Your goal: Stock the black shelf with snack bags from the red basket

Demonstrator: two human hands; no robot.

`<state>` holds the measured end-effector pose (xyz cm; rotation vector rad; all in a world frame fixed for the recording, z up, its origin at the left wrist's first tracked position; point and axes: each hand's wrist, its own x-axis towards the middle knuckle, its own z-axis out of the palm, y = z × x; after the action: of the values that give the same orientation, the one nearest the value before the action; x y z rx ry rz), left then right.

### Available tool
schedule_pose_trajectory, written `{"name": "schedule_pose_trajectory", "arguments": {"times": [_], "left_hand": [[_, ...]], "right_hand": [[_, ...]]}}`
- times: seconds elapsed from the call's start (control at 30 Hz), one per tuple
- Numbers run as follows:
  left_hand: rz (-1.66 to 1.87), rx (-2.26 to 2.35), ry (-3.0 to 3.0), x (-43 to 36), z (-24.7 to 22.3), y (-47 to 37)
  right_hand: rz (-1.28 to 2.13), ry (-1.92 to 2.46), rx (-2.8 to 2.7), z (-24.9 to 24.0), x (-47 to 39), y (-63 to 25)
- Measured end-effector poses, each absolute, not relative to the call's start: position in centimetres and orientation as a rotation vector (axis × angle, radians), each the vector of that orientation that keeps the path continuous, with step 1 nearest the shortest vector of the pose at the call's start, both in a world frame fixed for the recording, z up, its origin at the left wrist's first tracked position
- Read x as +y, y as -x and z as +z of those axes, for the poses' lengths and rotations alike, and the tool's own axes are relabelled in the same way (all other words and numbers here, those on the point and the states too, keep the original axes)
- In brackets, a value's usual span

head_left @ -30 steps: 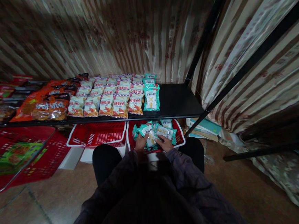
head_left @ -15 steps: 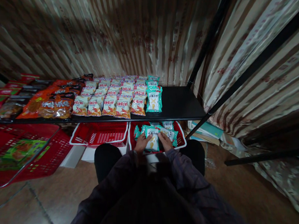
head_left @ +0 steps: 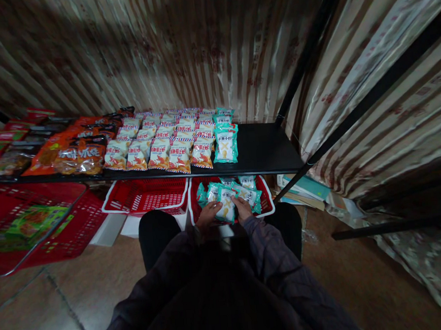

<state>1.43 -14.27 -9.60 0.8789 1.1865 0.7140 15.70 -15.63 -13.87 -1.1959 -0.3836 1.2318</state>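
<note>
Red basket (head_left: 268,199): several teal packets (head_left: 248,194); front packet (head_left: 228,205) pinched in the grip of your left hand (head_left: 208,215) and right hand (head_left: 243,210). Far-left basket (head_left: 68,245): green packs (head_left: 30,224).

- The left arm (head_left: 163,281) and right arm (head_left: 280,272) reached forward, converging, in dark sleeves.
- The left hand (head_left: 206,215) was curled, fingers (head_left: 215,206) pointing inward.
- The right hand (head_left: 243,210) angled inward opposite, just apart from it.
- The left knee (head_left: 157,231) and right knee (head_left: 287,220) flanked both hands.
</note>
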Motion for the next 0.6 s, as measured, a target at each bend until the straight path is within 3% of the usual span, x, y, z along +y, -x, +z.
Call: {"name": "schedule_pose_trajectory", "arguments": {"times": [0.6], "left_hand": [[0.806, 1.19, -0.817, -14.2, -10.8, -1.1]], "right_hand": [[1.331, 1.169, -0.562, -13.1, -16.6, -15.7]]}}
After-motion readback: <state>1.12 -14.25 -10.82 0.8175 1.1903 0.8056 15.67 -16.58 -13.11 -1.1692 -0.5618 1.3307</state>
